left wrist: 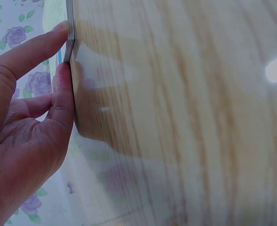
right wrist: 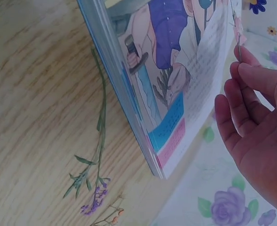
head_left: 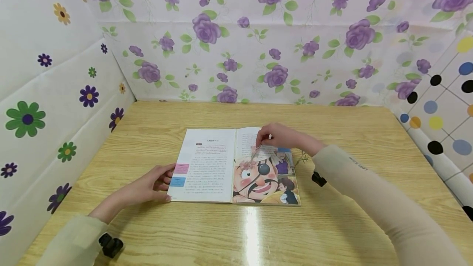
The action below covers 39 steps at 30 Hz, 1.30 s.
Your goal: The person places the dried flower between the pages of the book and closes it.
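Observation:
An open book (head_left: 210, 167) lies on the table, with printed text on its left page and cartoon pictures on its right. My left hand (head_left: 151, 186) rests against the book's left edge, thumb near the lower corner; in the left wrist view its fingertips (left wrist: 62, 29) touch the page edges. Over the right page, my right hand (head_left: 271, 134) pinches the thin stem of a small pink flower sprig (head_left: 246, 165). The sprig's blossoms hang above the pirate picture; in the right wrist view only part of the sprig (right wrist: 238, 36) shows.
Right of the book, a purple flower sprig (right wrist: 97, 197) with a long green stem lies on the wooden table (head_left: 166, 233). Beside it is a small orange-tipped sprig (right wrist: 111, 215). Floral sheets (head_left: 221, 65) rise behind the table.

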Available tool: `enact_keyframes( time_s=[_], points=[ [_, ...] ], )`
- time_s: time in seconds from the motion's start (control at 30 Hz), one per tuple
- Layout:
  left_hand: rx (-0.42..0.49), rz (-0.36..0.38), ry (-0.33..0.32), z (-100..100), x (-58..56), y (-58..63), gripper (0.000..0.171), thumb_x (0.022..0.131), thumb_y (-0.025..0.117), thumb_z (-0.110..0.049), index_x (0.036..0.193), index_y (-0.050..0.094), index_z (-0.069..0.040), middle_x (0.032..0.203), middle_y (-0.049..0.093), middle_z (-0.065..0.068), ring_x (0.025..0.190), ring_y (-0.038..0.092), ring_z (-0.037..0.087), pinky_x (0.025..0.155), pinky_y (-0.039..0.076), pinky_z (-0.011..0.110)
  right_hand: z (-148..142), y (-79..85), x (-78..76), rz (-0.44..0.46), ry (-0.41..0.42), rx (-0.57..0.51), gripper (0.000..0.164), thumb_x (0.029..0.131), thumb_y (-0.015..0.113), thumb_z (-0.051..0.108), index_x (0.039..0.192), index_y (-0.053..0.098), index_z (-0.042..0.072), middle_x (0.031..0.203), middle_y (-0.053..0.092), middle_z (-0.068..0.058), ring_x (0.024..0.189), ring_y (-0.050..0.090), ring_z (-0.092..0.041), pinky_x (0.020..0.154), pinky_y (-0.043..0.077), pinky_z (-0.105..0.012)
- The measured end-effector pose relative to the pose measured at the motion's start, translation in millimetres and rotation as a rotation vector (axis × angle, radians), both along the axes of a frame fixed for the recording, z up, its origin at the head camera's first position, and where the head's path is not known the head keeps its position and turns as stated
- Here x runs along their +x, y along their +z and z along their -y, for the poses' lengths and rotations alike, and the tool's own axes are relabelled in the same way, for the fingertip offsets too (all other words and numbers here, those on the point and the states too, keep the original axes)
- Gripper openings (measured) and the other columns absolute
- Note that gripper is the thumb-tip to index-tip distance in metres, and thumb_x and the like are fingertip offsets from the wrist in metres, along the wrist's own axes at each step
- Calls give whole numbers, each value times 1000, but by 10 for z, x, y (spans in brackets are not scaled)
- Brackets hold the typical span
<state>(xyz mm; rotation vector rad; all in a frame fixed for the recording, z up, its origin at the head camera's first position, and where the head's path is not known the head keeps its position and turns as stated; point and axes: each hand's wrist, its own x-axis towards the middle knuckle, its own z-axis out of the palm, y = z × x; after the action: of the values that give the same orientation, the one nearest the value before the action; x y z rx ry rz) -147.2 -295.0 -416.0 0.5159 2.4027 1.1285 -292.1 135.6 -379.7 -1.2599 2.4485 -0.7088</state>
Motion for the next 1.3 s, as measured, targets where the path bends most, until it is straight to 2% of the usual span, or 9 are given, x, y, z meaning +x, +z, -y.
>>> enact_keyframes(
  time_s=[0.2, 0.5, 0.67, 1.3],
  points=[
    [0, 11, 10, 7, -5, -21, 97, 84, 79, -16, 156, 17, 1, 132, 39, 20, 114, 45, 27, 93, 50, 23, 13, -72, 9, 3, -11, 27, 20, 98, 57, 2, 98, 74, 12, 96, 73, -6, 88, 67, -20, 78, 53, -31],
    [6, -3, -4, -7, 12, -6, 96, 84, 78, -14, 155, 16, 5, 133, 39, 23, 114, 45, 27, 93, 51, 25, 17, -159, 10, 24, -49, 40, 17, 95, 60, 1, 95, 75, 9, 94, 74, -6, 83, 65, -15, 77, 51, -28],
    [2, 6, 2, -19, 18, 10, 96, 85, 77, -14, 155, 16, 5, 133, 38, 23, 116, 45, 28, 94, 50, 27, 6, -160, 22, 46, -65, 50, 17, 96, 60, 4, 97, 75, 11, 94, 74, -4, 82, 64, -12, 76, 51, -28],
    [-1, -3, -8, -11, 8, 19, 97, 84, 78, -13, 155, 16, 5, 132, 38, 23, 114, 44, 28, 94, 50, 26, 37, -165, 37, 10, -87, 81, 16, 96, 61, 4, 96, 75, 11, 93, 73, -4, 81, 63, -11, 75, 51, -28]
  ],
)
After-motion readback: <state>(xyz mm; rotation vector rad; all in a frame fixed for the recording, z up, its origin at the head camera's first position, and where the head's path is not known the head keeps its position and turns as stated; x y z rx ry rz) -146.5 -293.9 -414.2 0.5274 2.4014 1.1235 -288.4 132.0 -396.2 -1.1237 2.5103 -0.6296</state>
